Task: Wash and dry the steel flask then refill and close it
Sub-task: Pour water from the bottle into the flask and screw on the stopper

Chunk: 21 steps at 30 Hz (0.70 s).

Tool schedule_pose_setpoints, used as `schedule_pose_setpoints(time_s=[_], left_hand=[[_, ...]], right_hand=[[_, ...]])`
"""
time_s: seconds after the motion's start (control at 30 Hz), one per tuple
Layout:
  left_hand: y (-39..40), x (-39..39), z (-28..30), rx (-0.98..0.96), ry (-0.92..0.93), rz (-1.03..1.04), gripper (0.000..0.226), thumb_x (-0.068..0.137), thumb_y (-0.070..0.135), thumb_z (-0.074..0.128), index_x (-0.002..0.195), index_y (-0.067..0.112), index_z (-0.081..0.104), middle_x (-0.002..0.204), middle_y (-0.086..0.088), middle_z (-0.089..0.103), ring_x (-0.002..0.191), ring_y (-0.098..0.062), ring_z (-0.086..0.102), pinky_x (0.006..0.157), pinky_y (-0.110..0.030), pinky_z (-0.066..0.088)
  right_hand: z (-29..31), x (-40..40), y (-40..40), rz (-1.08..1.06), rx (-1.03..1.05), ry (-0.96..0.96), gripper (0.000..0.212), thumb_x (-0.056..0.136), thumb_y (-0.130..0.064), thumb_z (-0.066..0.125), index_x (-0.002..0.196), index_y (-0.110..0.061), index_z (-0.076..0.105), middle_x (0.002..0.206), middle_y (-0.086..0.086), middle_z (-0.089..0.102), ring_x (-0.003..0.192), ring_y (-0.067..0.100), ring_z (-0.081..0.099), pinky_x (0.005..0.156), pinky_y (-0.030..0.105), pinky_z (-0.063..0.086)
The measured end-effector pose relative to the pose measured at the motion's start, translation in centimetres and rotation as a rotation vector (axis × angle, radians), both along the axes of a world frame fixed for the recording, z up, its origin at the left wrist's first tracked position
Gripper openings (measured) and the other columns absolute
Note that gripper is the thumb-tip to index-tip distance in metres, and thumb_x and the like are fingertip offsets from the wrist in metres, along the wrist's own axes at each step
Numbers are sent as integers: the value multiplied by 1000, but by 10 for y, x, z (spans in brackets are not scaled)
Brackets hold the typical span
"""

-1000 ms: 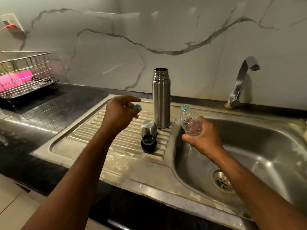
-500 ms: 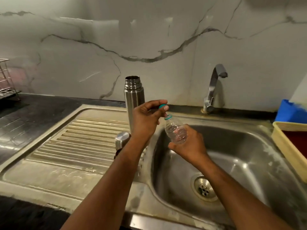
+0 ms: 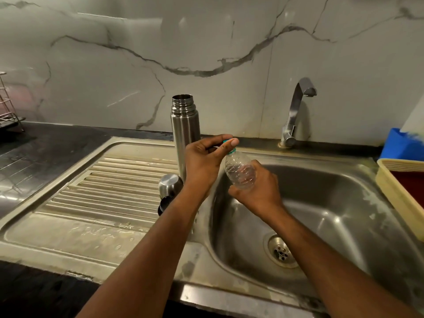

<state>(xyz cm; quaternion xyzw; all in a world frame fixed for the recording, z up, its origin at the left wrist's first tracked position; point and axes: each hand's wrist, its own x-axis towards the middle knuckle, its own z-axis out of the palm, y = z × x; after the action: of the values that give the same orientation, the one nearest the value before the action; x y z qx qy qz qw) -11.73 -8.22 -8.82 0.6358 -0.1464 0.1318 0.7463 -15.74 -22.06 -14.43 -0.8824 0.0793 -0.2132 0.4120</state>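
Two hands are occupied over the sink (image 3: pixel 339 203): a small clear bottle (image 3: pixel 239 173) is gripped round its lower body by the right hand (image 3: pixel 259 191), neck tilted up-left; its teal cap (image 3: pixel 229 143) is pinched at the neck between thumb and fingers of the left hand (image 3: pixel 204 161). Steel flask (image 3: pixel 185 131) is stood upright, mouth open, on the drainboard (image 3: pixel 110 187) just behind and left of the left hand, long axis vertical; left hand is nearer. Flask lower body is hidden by that hand. Steel cup lid (image 3: pixel 170 185) and dark stopper (image 3: pixel 164 204) are partly covered by the left forearm. Bottle fill level and cap seating can't be made out.
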Motion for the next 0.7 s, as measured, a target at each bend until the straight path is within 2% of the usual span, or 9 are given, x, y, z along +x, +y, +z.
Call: schedule_pose_setpoints(time_s=[0.17, 0.23, 0.3, 0.37, 0.47, 0.57, 0.63, 0.7], left_hand=[[-7, -4, -5, -13, 12, -33, 27, 80, 8, 86, 106, 12, 81, 100, -2, 82, 98, -14, 78, 88, -25, 60], [-8, -2, -5, -12, 1, -33, 25, 81, 7, 86, 105, 13, 81, 98, -2, 82, 96, -12, 78, 86, -22, 60], [-8, -3, -5, -18, 3, -10, 24, 82, 7, 86, 105, 9, 81, 94, -1, 82, 91, -9, 77, 82, -19, 59], [-8, -3, -7, 62, -5, 44, 26, 85, 10, 85, 110, 7, 81, 96, 0, 82, 92, -6, 77, 81, -19, 60], [-6, 0, -10, 219, -29, 34, 33, 92, 10, 78, 124, 13, 76, 107, 6, 79, 96, 1, 72, 82, -23, 62], [-2, 0, -9, 164, 8, -96, 40, 97, 6, 71, 135, 15, 68, 113, 0, 77, 99, -5, 72, 74, -17, 57], [-3, -3, -9, 105, 39, -70, 34, 92, 14, 78, 125, 10, 73, 108, -4, 79, 95, -7, 75, 69, -15, 55], [-6, -6, -11, 106, 82, 41, 29, 84, 29, 85, 106, 12, 80, 95, -1, 81, 86, -7, 76, 68, -16, 54]], right_hand=[[3, 0, 0, -50, 17, -13, 52, 55, -39, 86, 100, -31, 62, 85, -13, 70, 74, 8, 68, 64, 30, 61], [5, -2, 0, -77, -24, -11, 54, 58, -40, 86, 104, -31, 60, 90, -11, 71, 76, 12, 68, 63, 30, 59], [7, -5, 0, -130, -110, -2, 56, 61, -42, 86, 108, -31, 57, 96, -8, 70, 80, 17, 67, 61, 27, 53], [7, -6, -1, -154, -191, 22, 61, 64, -47, 87, 113, -30, 55, 103, -4, 70, 86, 21, 66, 62, 25, 46], [8, -5, -5, -125, -156, 64, 65, 65, -45, 91, 117, -28, 57, 108, -3, 72, 84, 16, 63, 55, 18, 37], [9, -5, -5, -102, -97, 78, 61, 64, -43, 92, 114, -28, 60, 105, -4, 73, 80, 14, 61, 54, 15, 36], [10, -5, -3, -123, -132, 87, 60, 65, -45, 90, 112, -30, 57, 104, -6, 71, 80, 14, 60, 56, 19, 40], [11, -8, -1, -158, -247, 70, 60, 66, -49, 88, 112, -32, 54, 105, -5, 70, 83, 16, 60, 61, 24, 44]])
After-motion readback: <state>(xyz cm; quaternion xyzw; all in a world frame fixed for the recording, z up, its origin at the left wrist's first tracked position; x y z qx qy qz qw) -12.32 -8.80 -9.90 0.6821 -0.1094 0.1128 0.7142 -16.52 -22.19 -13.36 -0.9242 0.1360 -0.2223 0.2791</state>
